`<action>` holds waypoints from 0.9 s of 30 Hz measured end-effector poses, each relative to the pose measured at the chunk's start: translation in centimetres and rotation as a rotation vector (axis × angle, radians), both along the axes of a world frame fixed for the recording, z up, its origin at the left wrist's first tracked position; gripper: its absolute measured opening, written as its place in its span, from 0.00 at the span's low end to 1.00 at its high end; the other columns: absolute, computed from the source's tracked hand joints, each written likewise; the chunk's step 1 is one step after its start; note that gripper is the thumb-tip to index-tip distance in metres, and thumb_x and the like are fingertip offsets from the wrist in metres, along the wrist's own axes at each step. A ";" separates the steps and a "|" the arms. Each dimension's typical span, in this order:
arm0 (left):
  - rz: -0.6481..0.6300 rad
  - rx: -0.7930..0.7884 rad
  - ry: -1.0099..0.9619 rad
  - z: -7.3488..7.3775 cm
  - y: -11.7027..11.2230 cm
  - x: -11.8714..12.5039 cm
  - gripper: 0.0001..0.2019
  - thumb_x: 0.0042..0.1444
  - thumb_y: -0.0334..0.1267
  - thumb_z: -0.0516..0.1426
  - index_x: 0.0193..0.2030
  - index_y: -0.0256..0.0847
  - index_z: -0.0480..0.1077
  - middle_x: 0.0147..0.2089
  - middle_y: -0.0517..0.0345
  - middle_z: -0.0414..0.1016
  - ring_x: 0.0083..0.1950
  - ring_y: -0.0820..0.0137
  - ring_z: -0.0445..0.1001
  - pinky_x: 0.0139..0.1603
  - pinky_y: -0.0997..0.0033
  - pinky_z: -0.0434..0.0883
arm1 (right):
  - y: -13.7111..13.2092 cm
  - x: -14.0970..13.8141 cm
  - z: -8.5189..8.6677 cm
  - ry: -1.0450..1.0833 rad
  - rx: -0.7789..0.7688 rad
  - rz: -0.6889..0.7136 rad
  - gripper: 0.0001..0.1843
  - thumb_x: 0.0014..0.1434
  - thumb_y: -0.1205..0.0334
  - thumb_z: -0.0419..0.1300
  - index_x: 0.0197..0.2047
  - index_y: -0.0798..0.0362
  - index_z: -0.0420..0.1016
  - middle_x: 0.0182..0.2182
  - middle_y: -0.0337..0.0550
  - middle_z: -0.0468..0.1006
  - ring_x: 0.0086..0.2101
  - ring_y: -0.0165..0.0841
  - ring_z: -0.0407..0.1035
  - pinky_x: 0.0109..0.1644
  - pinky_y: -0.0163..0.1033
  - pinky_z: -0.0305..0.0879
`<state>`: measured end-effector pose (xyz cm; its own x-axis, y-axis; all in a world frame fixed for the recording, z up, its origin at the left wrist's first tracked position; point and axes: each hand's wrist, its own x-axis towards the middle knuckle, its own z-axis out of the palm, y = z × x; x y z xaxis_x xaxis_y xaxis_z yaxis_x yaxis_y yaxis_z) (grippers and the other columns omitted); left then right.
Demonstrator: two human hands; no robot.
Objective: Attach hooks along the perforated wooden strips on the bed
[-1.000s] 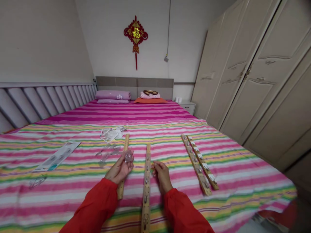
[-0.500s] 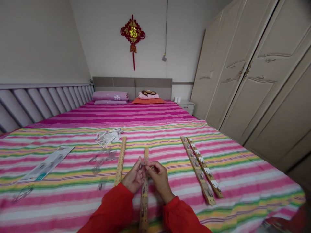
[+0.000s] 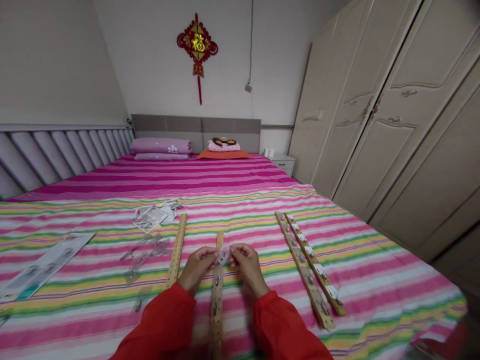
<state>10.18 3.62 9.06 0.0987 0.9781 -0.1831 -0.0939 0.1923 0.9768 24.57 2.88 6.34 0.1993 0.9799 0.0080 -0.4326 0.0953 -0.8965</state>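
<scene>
My left hand [image 3: 196, 270] and my right hand [image 3: 249, 269] meet over the bed, both pinching a small clear plastic hook [image 3: 224, 255]. Below them lies a wooden strip [image 3: 216, 305] studded with small metal fittings, partly hidden by my hands. A bare wooden strip [image 3: 177, 250] lies just left of my left hand. Further left are several loose clear hooks [image 3: 144, 252]. To the right, out of reach of my fingers, two wooden strips [image 3: 305, 271] [image 3: 315, 265] lie side by side, carrying white-topped fittings.
The striped pink bedspread [image 3: 240, 200] covers a wide bed. On it lie a printed packaging sheet [image 3: 45, 266] and crumpled clear plastic [image 3: 150, 218]. Pillows [image 3: 161, 146] stand at the headboard [image 3: 195, 126]. A cream wardrobe [image 3: 360, 100] runs along the right.
My hands have come together from apart, and the clear hook moved from my left hand to between both hands, over the middle strip. The whole view has shifted slightly left.
</scene>
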 end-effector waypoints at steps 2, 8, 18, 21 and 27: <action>-0.004 -0.048 -0.042 -0.1 0.2 0.0 0.18 0.30 0.42 0.69 0.29 0.35 0.76 0.25 0.58 0.75 0.25 0.77 0.68 0.27 0.79 0.63 | 0.4 0.0 -0.3 0.019 -0.006 0.002 0.15 0.39 0.54 0.69 0.25 0.57 0.75 0.14 0.36 0.72 0.17 0.25 0.63 0.21 0.30 0.58; 0.020 -0.204 -0.225 -0.6 0.2 0.0 0.16 0.34 0.39 0.70 0.32 0.37 0.74 0.28 0.56 0.77 0.30 0.74 0.74 0.33 0.76 0.69 | 0.6 -0.6 -1.1 0.238 -0.030 0.031 0.13 0.40 0.57 0.70 0.25 0.55 0.73 0.19 0.37 0.75 0.20 0.26 0.66 0.24 0.31 0.64; 0.057 0.196 0.012 0.7 1.4 -0.3 0.12 0.39 0.38 0.66 0.33 0.39 0.77 0.37 0.53 0.79 0.42 0.65 0.74 0.44 0.70 0.69 | 0.3 -1.1 -0.9 0.083 0.013 0.060 0.15 0.42 0.53 0.69 0.31 0.54 0.77 0.22 0.39 0.76 0.22 0.28 0.67 0.24 0.31 0.61; 0.008 0.370 0.144 1.7 1.9 -0.6 0.08 0.40 0.37 0.65 0.30 0.42 0.78 0.37 0.53 0.78 0.43 0.63 0.73 0.47 0.69 0.68 | 0.8 -0.4 -0.3 -0.049 0.085 -0.012 0.15 0.45 0.53 0.67 0.35 0.53 0.79 0.27 0.41 0.79 0.27 0.31 0.69 0.29 0.34 0.64; -0.069 0.398 0.164 2.9 4.2 -0.1 0.13 0.38 0.39 0.66 0.34 0.40 0.78 0.34 0.54 0.78 0.37 0.66 0.73 0.41 0.69 0.70 | 2.7 0.1 0.8 -0.126 0.148 0.013 0.09 0.44 0.56 0.66 0.28 0.53 0.78 0.21 0.37 0.76 0.23 0.30 0.66 0.29 0.36 0.63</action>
<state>10.12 7.79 11.94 0.1672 0.9679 0.1879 0.0686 -0.2015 0.9771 24.68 5.55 7.15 0.1746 0.9687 0.1763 -0.3203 0.2252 -0.9202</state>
